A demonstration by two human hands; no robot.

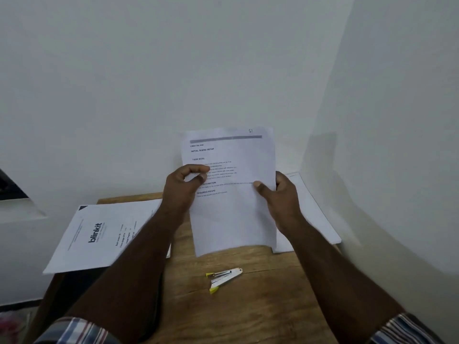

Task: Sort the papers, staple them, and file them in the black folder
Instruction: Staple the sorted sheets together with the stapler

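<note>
I hold a printed sheet [233, 214] upright above the wooden table [248, 306]. My right hand [280, 197] grips its right edge, thumb on the front. My left hand [182, 187] pinches its left edge. A white stapler with yellow tips [223, 278] lies open on the table just below the sheet. A sheet printed "blinkit" [99, 237] rests at the left, overhanging the table edge. More white papers [313, 214] lie at the right behind my right hand. No black folder is in view.
White walls meet in a corner right behind the small table. A dark object [10, 184] sits on a ledge at the far left. The floor at the bottom left shows something reddish [12, 324].
</note>
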